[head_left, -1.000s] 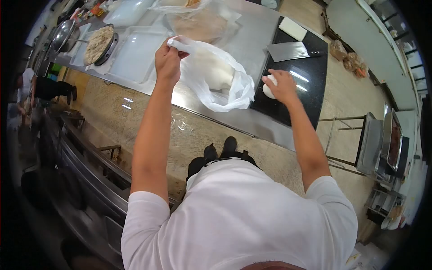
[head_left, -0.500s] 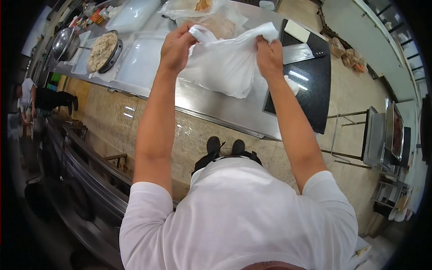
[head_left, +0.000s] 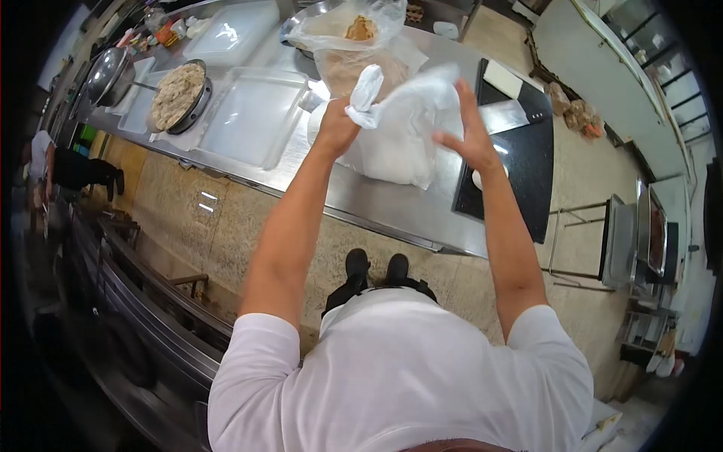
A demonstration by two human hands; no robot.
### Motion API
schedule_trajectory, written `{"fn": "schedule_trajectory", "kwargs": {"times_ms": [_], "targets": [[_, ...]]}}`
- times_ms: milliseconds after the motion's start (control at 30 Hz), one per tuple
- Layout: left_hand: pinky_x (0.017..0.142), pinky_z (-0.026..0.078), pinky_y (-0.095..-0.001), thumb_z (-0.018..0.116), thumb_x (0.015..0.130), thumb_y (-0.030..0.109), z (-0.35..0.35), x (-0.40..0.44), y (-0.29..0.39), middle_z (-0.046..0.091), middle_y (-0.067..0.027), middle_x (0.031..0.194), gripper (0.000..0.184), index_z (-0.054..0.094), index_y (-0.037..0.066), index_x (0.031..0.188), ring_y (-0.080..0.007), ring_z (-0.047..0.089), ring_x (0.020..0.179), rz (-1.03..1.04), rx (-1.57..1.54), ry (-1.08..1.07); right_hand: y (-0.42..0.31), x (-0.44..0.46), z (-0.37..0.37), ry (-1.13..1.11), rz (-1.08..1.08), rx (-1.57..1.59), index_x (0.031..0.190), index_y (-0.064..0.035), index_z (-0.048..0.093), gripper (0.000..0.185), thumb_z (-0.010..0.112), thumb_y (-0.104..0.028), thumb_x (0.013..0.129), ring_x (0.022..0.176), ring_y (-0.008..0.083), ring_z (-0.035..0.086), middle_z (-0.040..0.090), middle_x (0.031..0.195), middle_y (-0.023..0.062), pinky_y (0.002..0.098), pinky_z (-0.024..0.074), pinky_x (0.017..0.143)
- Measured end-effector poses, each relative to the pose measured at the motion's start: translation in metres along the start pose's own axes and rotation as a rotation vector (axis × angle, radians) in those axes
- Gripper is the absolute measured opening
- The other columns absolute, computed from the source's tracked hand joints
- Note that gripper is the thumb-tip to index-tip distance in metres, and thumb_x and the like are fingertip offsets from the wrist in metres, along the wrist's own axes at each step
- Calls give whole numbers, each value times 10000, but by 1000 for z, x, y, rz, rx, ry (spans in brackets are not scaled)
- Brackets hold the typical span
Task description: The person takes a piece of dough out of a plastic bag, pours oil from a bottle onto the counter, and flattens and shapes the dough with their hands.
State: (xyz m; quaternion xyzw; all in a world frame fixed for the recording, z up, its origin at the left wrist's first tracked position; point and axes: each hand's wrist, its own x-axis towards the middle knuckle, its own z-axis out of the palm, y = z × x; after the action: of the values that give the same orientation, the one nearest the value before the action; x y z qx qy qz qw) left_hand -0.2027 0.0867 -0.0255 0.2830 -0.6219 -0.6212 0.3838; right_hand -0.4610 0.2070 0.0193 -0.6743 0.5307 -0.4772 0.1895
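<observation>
By white bag [head_left: 393, 154], right hand [head_left: 476, 140] splayed

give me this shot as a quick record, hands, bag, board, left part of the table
left hand: gripping the bunched top of the white plastic bag
right hand: open beside the bag, contact unclear
bag contents: cannot tell
black board: bears a cleaver and a white block
table left: pan of pale food, clear tray

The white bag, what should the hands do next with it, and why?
Maybe the right hand should grasp the white bag by its loose, blurred top corner, because that hand is spread open beside it, while the left hand grips the bag's other, bunched corner.
</observation>
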Motion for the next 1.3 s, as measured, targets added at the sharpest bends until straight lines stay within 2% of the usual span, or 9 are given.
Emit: {"fn": "schedule_trajectory", "kwargs": {"times_ms": [100,167,233,367,667,800,900,1167,1300], "targets": [[839,523,-310,718,868,81,4,0,-8,721,-7,1003,220,732,25,1080,-109,654,911,-40,-285,-8,60,-21,59,-268,329,-302,1579,-98,266,1225,901,-565,642,1471,347,322,302,1619,170,443,237,1221],[757,515,-351,707,820,83,25,9,9,728,-23,952,231,721,52,1048,-196,660,836,223,108,-150,19,8,79,-531,351,-131,1562,-111,319,1226,841,-706,626,1472,346,313,326,1608,163,430,246,1223],[826,485,-436,705,729,83,39,20,19,716,-81,950,253,716,88,982,-294,659,897,438,856,-313,85,-11,109,-527,66,-650,1537,-171,356,1014,727,-708,761,1452,331,325,351,1594,118,440,252,1216],[847,394,-457,796,649,131,64,-1,40,610,-66,907,285,623,120,875,-332,554,959,537,969,-254,62,-4,93,-337,163,-135,1444,-163,443,783,758,-490,807,1380,317,415,455,1484,137,407,317,1178],[870,398,-483,772,700,146,71,-27,47,553,-129,1012,261,615,76,897,-372,495,1041,543,725,-265,55,-23,101,-126,116,-297,1364,-156,538,596,741,-376,848,1226,317,537,583,1330,115,419,414,1066],[845,457,-445,758,739,110,22,-39,10,631,-153,1024,257,675,65,978,-351,576,1010,505,700,200,17,9,90,-224,-75,-438,1239,-158,661,362,714,-222,886,988,252,654,718,1069,28,379,506,872],[817,482,-431,758,748,138,12,-32,-11,676,-144,951,248,702,72,980,-336,628,930,373,721,281,-4,19,114,-159,553,1256,1433,-149,484,597,692,-63,881,1122,130,570,580,1344,30,283,480,970],[670,524,-434,758,712,126,29,-20,45,680,-99,715,164,737,59,860,-330,669,677,384,811,26,19,-8,121,-197,-205,-93,1461,-108,428,589,631,-24,914,1169,163,565,583,1283,27,302,476,1020],[875,540,-432,775,723,47,7,-55,19,661,-166,1194,558,640,48,1265,-329,657,1035,577,703,77,11,-4,127,-53,13,98,1188,-79,603,316,658,-202,902,974,248,648,664,1045,97,379,514,875]]}}
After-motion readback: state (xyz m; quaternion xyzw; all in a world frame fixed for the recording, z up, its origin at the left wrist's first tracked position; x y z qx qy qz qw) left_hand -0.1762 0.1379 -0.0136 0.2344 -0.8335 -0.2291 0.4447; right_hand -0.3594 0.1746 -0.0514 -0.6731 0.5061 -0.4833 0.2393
